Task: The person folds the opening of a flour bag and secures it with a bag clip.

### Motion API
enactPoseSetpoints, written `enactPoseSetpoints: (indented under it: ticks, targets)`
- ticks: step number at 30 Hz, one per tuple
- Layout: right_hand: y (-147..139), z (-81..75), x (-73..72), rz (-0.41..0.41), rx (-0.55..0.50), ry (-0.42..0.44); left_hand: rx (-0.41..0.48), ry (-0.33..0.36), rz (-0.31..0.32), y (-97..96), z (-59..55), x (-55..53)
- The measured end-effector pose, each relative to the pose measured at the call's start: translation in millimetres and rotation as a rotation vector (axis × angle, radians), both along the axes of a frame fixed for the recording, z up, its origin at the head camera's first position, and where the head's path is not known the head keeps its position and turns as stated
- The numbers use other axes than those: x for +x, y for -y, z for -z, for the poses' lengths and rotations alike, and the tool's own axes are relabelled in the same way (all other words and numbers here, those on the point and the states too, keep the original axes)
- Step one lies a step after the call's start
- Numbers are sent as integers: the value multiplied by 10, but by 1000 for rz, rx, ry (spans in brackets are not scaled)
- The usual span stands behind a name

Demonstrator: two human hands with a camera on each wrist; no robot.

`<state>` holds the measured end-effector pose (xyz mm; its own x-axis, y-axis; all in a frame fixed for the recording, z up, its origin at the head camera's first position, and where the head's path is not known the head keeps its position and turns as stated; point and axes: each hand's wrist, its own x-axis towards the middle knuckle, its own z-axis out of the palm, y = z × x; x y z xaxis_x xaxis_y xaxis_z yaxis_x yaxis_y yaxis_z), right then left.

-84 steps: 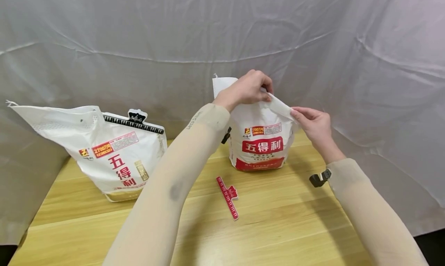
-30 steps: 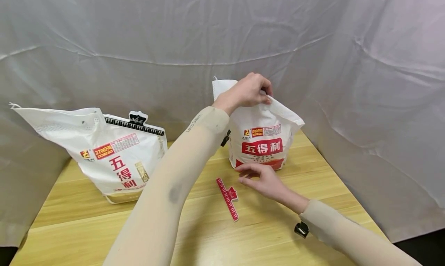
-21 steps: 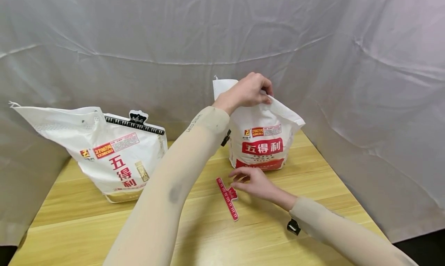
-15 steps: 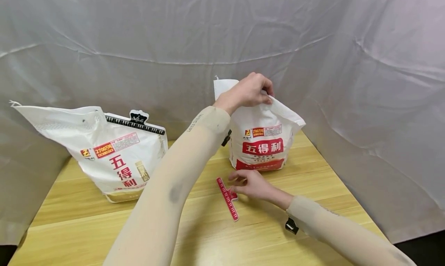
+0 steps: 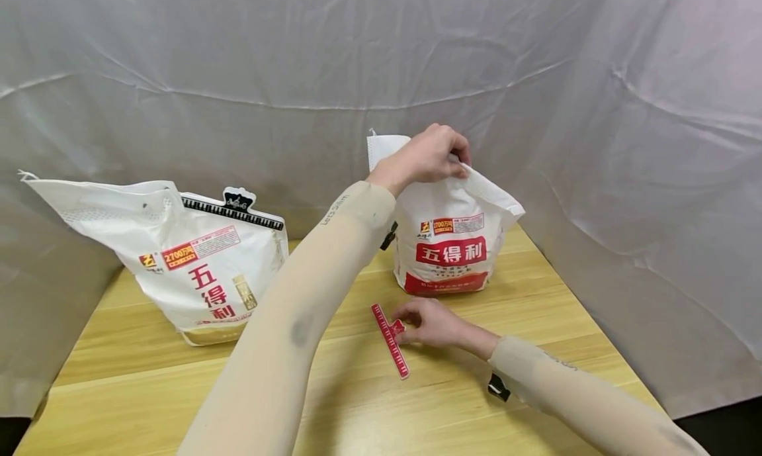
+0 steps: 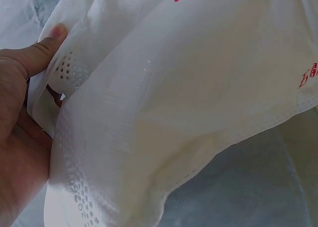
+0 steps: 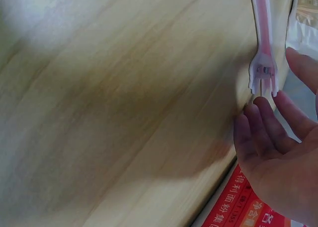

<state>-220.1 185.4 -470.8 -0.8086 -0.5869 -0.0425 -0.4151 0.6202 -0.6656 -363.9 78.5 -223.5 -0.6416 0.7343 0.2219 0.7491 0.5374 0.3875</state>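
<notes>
A white flour bag with red print stands at the back of the table. My left hand holds its folded top edge, thumb outside the fabric in the left wrist view. A red clip with a piano-key pattern lies on the tabletop in front of the bag. My right hand is at the clip's handle, thumb and fingers spread to either side of it. In the right wrist view the index fingertip is right at the handle, and a gap shows between the thumb and the clip.
On the left a second white flour bag leans sideways, its top fastened by a black piano-key clip. Grey cloth hangs behind and at the sides of the wooden table.
My right hand has let go of the bag's right corner, come down and moved left to the red clip's handle. The left hand has stayed on the bag's top.
</notes>
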Motion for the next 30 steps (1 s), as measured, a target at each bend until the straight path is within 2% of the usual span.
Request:
enactPoseSetpoints:
  ticks: [6, 11, 24, 30]
  targets:
    - [12, 30, 4, -20, 71, -74, 2, 5, 2, -2, 1, -7]
    - [3, 47, -1, -15, 66, -57, 5, -3, 3, 13, 5, 1]
    - [-27, 73, 16, 4, -138, 60, 10, -3, 6, 14, 13, 8]
    - [-25, 67, 54, 54, -230, 145, 6, 9, 1, 13, 21, 10]
